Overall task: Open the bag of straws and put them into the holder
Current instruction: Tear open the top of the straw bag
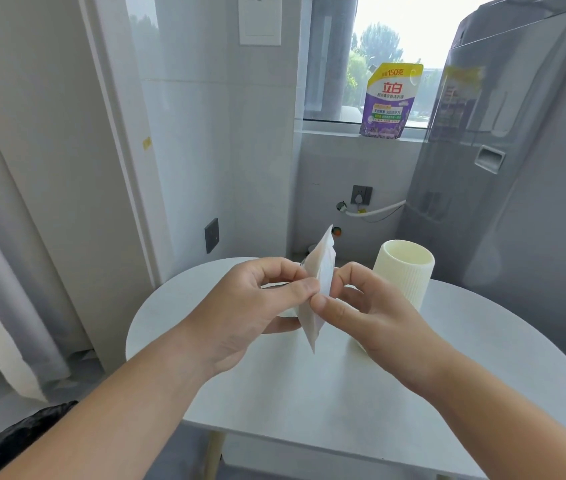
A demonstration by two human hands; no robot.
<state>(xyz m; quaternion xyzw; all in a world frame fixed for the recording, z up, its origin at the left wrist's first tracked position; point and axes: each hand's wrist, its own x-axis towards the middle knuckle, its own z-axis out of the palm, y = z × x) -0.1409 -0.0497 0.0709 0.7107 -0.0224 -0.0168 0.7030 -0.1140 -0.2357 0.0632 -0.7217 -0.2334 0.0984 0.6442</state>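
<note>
A thin white bag of straws (321,268) is held edge-on above the table, its top corner pointing up and away. My left hand (250,306) pinches its left side between thumb and fingers. My right hand (371,313) pinches the right side, thumb tip against the bag's near edge. The straws inside are hidden. A cream ribbed cylindrical holder (404,271) stands upright just behind my right hand, its mouth open and nothing visible inside.
The round white table (309,393) carries the holder. A grey washing machine (517,202) stands close at the right. A purple detergent pouch (390,102) rests on the window sill. A curtain hangs at the left.
</note>
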